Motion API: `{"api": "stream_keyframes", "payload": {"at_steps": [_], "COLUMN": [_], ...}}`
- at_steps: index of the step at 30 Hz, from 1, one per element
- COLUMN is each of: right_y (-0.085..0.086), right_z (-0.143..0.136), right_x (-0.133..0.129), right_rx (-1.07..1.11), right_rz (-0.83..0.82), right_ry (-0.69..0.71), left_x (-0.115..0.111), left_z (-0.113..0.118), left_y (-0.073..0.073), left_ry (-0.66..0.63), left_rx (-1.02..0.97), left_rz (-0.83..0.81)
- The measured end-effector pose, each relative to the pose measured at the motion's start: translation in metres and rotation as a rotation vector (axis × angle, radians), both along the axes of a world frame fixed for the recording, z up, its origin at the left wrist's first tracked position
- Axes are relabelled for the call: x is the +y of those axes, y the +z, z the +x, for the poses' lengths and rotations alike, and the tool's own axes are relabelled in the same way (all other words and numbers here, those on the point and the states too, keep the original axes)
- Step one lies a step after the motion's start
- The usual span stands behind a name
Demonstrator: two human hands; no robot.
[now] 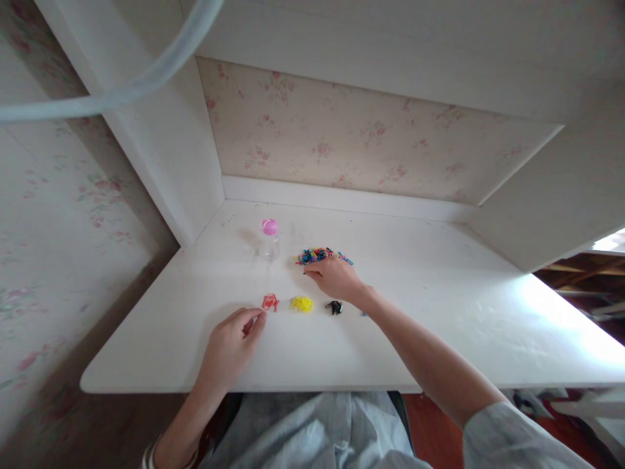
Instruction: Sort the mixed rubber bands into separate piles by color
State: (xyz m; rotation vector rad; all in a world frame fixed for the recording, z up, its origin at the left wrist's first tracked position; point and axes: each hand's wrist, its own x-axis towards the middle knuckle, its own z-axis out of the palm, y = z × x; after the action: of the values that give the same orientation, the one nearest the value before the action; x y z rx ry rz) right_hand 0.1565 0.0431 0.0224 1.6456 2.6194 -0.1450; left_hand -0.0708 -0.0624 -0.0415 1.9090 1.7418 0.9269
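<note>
Small rubber bands lie on the white table in separate heaps. My left hand [231, 343] has thumb and forefinger pressed together at the lower edge of the red rubber bands [270, 302]; what is between the fingertips is too small to tell. Over the near side of a mixed multicoloured heap of rubber bands [312, 255] is my right hand [336, 277], fingers closed, with a tiny black rubber band [305, 273] at the tips. Yellow rubber bands [301, 304] and black rubber bands [334, 307] lie in a row with the red ones. My right forearm partly hides a small blue piece [364, 314].
A clear jar [269, 247] with a pink lid stands behind the red heap. The white table [439, 312] ends at a low back ledge [342, 195], with white panels at both sides. A pale curved tube [146, 81] crosses the upper left.
</note>
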Motion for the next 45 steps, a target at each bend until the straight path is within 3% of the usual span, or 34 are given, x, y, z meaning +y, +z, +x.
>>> {"api": "stream_keyframes", "payload": {"at_steps": [5,11,16,21,24,27,32,37,41,45], "right_y": [0.007,-0.005,-0.013,-0.007,-0.004,-0.010,-0.043,-0.075,-0.080,-0.079], "right_z": [0.035,0.058,0.064,0.072,0.084,0.101,0.124,0.134,0.133,0.131], "right_x": [-0.029,-0.065,-0.072,-0.075,-0.082,-0.097,-0.129,-0.151,-0.152,-0.150], "right_rx": [0.196,0.171,0.151,0.225,0.321,0.480,0.688,0.737,0.753,0.766], "right_rz": [0.002,-0.019,-0.012,0.037,0.120,0.189,0.242,0.295,0.302,0.282], "right_ry": [0.020,-0.060,-0.078,-0.084,-0.119,-0.199,-0.377,-0.512,-0.497,-0.495], "left_x": [0.000,0.001,0.001,0.002,0.004,0.010,0.043,0.093,0.118,0.130], "left_z": [0.001,0.001,0.001,0.003,0.008,0.022,0.057,0.083,0.093,0.097], "left_y": [0.000,-0.001,-0.002,-0.003,0.004,0.021,0.045,0.039,0.034,0.033], "left_ry": [-0.006,-0.004,0.010,0.003,-0.033,-0.118,-0.263,-0.212,-0.145,-0.141], "left_rx": [0.013,0.049,0.061,0.057,0.051,0.112,0.324,0.504,0.558,0.593], "left_rz": [0.013,0.027,0.007,0.019,0.030,0.088,0.109,0.003,-0.004,0.007]}}
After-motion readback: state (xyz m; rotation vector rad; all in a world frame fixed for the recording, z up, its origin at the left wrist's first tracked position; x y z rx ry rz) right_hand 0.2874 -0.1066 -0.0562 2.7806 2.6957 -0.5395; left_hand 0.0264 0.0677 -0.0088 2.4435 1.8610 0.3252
